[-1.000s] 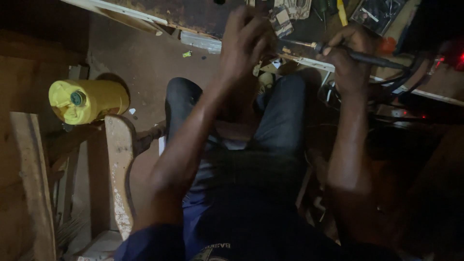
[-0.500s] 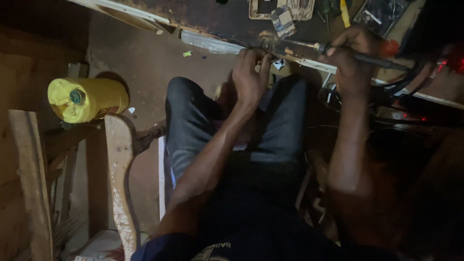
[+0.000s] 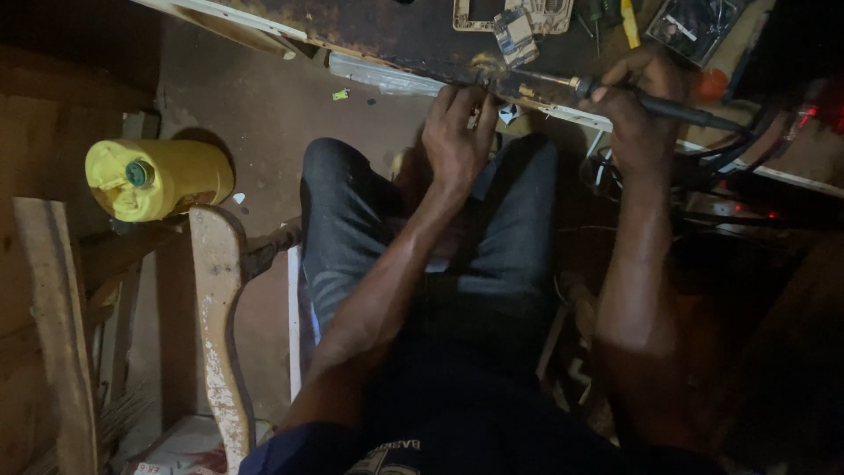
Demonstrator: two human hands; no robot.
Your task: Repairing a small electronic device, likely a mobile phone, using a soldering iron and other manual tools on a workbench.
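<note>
My right hand [image 3: 640, 104] grips a black-handled soldering iron [image 3: 668, 107], its metal tip lying along the near edge of the dark worktable [image 3: 413, 35]. My left hand [image 3: 457, 139] is at that same edge, fingers pinched together on something small that I cannot make out, close to the iron's tip. A small circuit board [image 3: 514, 33] lies on the table just beyond. My knees in dark jeans sit below the table edge.
A yellow plastic jerrycan [image 3: 156, 179] lies on the dirt floor at the left. A worn wooden chair arm [image 3: 215, 308] and planks [image 3: 57, 325] stand left of my legs. Cables and red lights [image 3: 747, 189] crowd the right. Tools and a yellow item [image 3: 629, 19] rest on the table.
My left hand has come down from the tabletop to its near edge, by the iron's tip. The right hand has kept hold of the iron, almost still.
</note>
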